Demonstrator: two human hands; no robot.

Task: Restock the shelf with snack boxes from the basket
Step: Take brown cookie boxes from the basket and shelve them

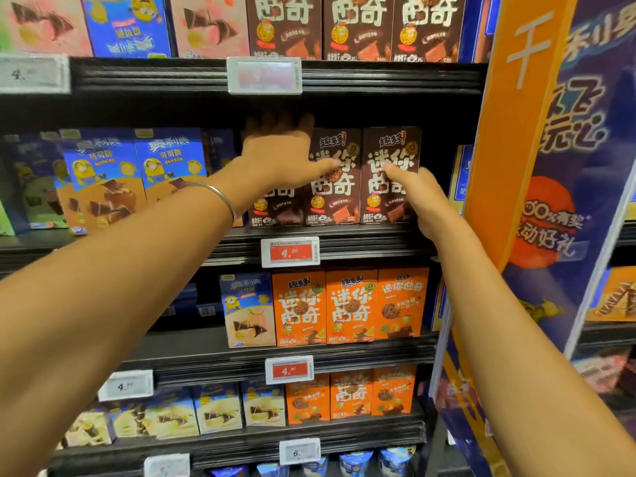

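Three brown snack boxes stand side by side on the middle shelf (361, 235). My left hand (278, 156) grips the left brown box (272, 208) from above, fingers curled over its top, thumb stretched onto the middle brown box (332, 197). My right hand (425, 201) holds the right brown box (390, 149) at its right edge, thumb pressed on the front, fingers hidden beside the box. The basket is out of view.
Blue and yellow boxes (137, 177) stand left of the brown ones. Orange boxes (351, 304) fill the shelf below, more brown boxes (354, 25) the shelf above. An orange and purple display panel (537, 173) juts out on the right. Price tags (290, 252) line the shelf edges.
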